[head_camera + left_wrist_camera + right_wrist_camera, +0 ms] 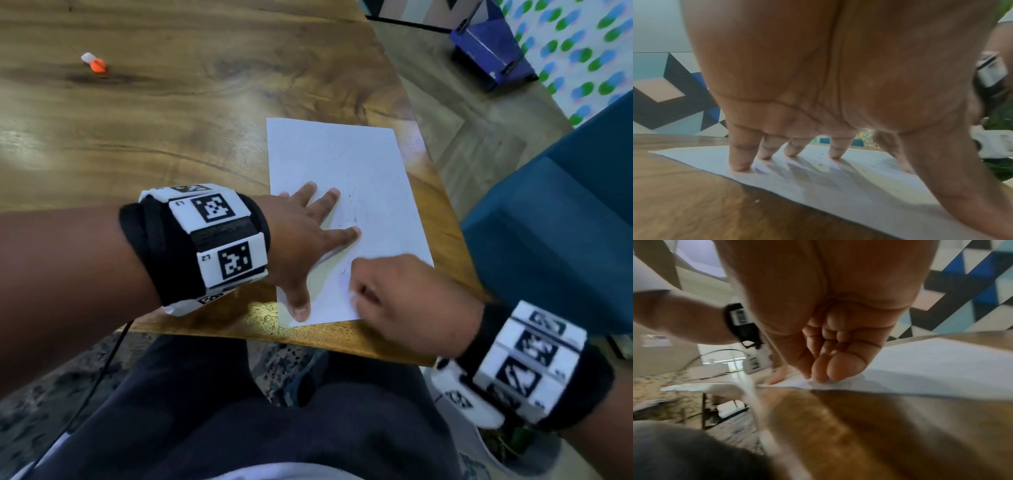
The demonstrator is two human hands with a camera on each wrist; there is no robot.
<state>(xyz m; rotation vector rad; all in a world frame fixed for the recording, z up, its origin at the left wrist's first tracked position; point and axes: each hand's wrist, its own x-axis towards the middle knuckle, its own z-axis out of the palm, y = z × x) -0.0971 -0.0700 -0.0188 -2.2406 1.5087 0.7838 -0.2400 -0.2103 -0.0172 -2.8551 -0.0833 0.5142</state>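
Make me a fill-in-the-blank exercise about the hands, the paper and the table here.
1. The left hand lies ____ on the sheet of paper, fingers spread.
2. The fingers of the right hand are ____, pinching the sheet by its near edge.
3. The paper rests on a ____ table.
4. A small orange-and-white object lies far to the paper's ____.
Missing words: flat; curled; wooden; left.

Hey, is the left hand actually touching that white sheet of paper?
Touching. The left wrist view shows the left hand with its fingertips planted on the sheet of paper, no gap beneath.
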